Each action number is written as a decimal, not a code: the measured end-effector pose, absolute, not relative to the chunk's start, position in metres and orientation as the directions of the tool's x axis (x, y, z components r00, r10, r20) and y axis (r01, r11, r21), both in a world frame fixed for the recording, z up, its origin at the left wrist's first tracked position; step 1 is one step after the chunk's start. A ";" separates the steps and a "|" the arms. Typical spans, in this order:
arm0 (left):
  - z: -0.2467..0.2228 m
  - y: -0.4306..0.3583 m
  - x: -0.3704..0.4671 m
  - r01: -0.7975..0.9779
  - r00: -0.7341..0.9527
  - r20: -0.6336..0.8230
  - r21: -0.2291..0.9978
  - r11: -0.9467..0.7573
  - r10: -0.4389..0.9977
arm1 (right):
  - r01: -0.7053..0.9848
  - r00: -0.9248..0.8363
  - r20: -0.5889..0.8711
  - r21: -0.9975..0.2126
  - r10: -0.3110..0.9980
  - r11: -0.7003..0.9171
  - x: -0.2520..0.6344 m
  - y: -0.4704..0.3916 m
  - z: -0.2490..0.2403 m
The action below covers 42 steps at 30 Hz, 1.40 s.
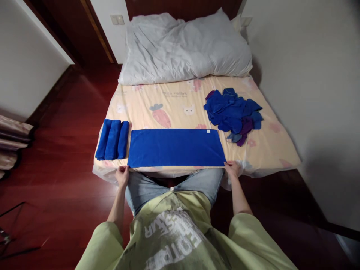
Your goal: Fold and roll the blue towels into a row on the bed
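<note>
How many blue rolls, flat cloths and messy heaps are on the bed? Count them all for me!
Blue rolls: 3
Flat cloth: 1
Messy heap: 1, too tangled to count its pieces
Total: 5

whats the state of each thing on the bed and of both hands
flat towel: spread out smooth, near edge along the bed's edge
rolls: three, rolled up, side by side
cloth pile: crumpled, blue and purple mixed
quilt: bunched across the far end
sheet: spread over the bed, lightly creased
left hand: pinching the flat towel's near left corner
right hand: pinching its near right corner
</note>
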<state>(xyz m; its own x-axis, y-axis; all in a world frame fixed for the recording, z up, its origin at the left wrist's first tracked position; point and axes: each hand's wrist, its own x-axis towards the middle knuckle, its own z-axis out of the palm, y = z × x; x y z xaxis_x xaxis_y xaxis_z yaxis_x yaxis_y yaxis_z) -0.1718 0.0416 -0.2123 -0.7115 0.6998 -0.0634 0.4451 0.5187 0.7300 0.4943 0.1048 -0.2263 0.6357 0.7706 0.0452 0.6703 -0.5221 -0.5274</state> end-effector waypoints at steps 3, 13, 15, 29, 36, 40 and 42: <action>-0.201 0.046 -0.153 0.727 -0.542 0.157 0.581 0.366 0.826 | 0.738 0.629 0.152 -0.426 0.762 -0.524 0.466 0.112 -0.208; -0.192 0.113 -0.074 0.894 -0.239 0.072 0.406 0.191 0.968 | 0.936 0.238 0.119 -0.295 0.964 -0.194 0.365 0.157 -0.210; -0.200 0.114 -0.078 0.900 -0.269 0.058 0.370 0.230 0.961 | 0.943 0.229 0.070 -0.263 0.971 -0.204 0.362 0.154 -0.223; -0.212 0.096 -0.081 0.903 -0.297 0.110 0.355 0.241 0.949 | 0.962 0.222 0.067 -0.177 0.973 -0.207 0.367 0.149 -0.242; -0.207 0.022 -0.039 0.739 -0.349 0.069 0.634 0.229 0.935 | 0.938 0.269 0.025 -0.233 0.963 -0.256 0.362 0.158 -0.223; -0.190 -0.019 0.007 0.360 -0.134 -0.196 0.904 0.232 0.971 | 0.923 0.250 0.012 -0.305 0.968 -0.235 0.358 0.190 -0.196; -0.182 -0.021 0.027 0.122 0.027 -0.355 0.929 0.349 0.935 | 0.926 0.122 0.007 -0.361 0.993 -0.111 0.351 0.216 -0.181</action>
